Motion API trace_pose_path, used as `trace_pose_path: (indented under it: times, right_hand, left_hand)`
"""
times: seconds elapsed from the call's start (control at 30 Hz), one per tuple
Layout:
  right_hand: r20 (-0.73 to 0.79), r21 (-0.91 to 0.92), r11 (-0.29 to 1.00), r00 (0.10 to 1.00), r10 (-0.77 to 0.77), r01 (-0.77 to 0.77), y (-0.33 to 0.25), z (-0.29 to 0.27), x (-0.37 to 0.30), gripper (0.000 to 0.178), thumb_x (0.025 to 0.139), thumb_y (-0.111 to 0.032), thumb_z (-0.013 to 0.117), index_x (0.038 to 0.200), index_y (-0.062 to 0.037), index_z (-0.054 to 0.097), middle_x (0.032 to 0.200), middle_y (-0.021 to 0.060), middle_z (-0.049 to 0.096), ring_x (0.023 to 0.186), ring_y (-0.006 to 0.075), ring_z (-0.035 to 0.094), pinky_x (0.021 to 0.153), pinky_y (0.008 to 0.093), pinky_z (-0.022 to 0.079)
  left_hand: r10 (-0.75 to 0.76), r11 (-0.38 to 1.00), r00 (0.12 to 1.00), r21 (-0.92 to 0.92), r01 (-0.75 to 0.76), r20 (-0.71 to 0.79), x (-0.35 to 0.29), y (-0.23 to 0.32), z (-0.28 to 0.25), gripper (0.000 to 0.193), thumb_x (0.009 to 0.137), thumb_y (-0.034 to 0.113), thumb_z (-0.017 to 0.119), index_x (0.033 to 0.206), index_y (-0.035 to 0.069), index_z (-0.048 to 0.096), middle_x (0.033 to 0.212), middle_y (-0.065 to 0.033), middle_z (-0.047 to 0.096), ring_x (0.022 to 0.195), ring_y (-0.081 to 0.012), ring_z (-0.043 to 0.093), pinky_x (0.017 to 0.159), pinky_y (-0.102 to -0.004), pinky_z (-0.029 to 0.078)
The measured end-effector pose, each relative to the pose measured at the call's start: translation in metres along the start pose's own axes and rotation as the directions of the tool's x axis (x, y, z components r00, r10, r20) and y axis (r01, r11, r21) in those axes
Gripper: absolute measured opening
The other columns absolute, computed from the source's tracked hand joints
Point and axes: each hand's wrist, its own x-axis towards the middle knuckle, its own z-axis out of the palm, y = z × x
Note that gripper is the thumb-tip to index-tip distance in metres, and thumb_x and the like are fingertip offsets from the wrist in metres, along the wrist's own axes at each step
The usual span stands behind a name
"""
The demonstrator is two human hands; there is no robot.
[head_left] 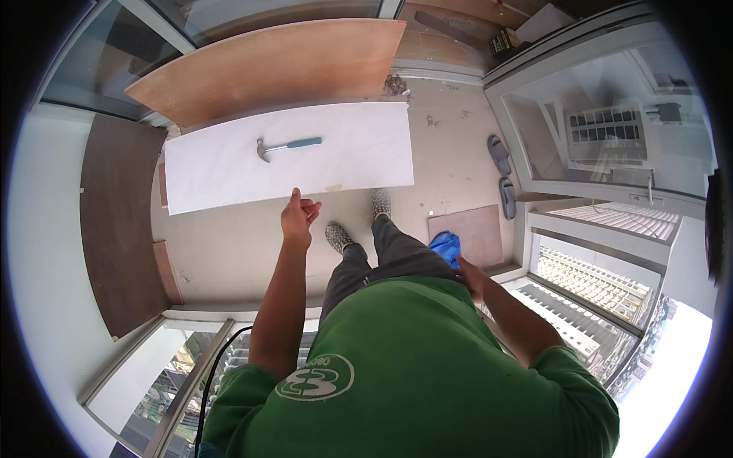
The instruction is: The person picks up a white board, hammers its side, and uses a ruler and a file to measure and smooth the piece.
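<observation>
The person is wearing a green shirt with a pale printed emblem, and a black cable is running beside the left sleeve. The right hand is hanging by the hip, next to a crumpled blue cloth or bag; its fingers are partly hidden, so I cannot tell how far they are opening or whether they are gripping it. Beyond the blue item, a flat brown sheet is lying on the floor.

The left hand is reaching forward near the front edge of a long white panel, one finger pointing ahead and the others curling loosely, partly open and holding nothing visible. Two patterned shoes are standing close to that edge. On the panel a claw hammer is lying on its side, its head facing left and its teal handle pointing right.

To the left, a dark brown panel is resting by the wall. To the right, two grey slippers are sitting beside a glazed door. Behind the white panel, a lighter wooden board is standing near the window frames.
</observation>
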Motion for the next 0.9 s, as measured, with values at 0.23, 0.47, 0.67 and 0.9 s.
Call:
trace_pose_path:
  times: [0.23,0.47,0.67,0.9]
  right_hand:
    - [-0.384,-0.816,0.578,0.735,-0.558,0.012,-0.091,-0.061,-0.001,0.067,0.099,-0.062,0.045,0.085,-0.0037,0.076,0.078,0.0165,0.069,0.067,0.0298,0.069,0.063,0.0407,0.059]
    - [-0.209,-0.721,0.673,0.874,-0.438,0.164,-0.079,-0.178,0.011,0.079,0.086,-0.009,0.074,0.153,-0.0137,0.033,0.088,0.0179,0.068,0.059,0.0231,0.065,0.049,0.0413,0.06]
    - [-0.265,-0.528,0.846,0.933,-0.241,0.069,-0.072,-0.347,0.072,0.047,0.089,-0.03,0.075,0.124,-0.0046,0.058,0.079,0.008,0.066,0.064,0.0184,0.064,0.056,0.0368,0.054]
    - [-0.345,-0.393,0.904,0.884,-0.314,0.168,-0.194,-0.462,0.062,0.031,0.096,-0.032,0.062,0.116,-0.0075,0.063,0.083,0.0096,0.067,0.065,0.0204,0.064,0.057,0.038,0.054]
  left_hand:
    - [0.615,0.638,0.777,-0.494,-0.591,-0.135,-0.012,0.315,0.158,0.037,0.102,0.032,0.059,0.076,0.011,0.042,0.072,-0.0057,0.043,0.075,-0.0249,0.055,0.086,-0.0449,0.05]
    - [0.928,-0.075,0.029,0.263,-0.962,0.373,-0.235,0.434,0.327,0.04,0.101,0.036,0.06,0.074,0.006,0.056,0.066,0.0008,0.048,0.066,-0.0116,0.049,0.071,-0.0272,0.043]
    - [0.581,-0.266,0.296,0.521,-0.811,0.758,-0.213,0.309,0.389,0.046,0.101,0.028,0.062,0.066,0.004,0.046,0.063,0.0011,0.042,0.062,-0.006,0.046,0.057,-0.0251,0.037]
    - [0.381,0.04,0.806,0.864,-0.503,0.452,-0.114,0.114,0.407,0.047,0.098,0.033,0.062,0.063,0.001,0.057,0.061,-0.0122,0.063,0.055,-0.017,0.061,0.055,-0.0358,0.047]
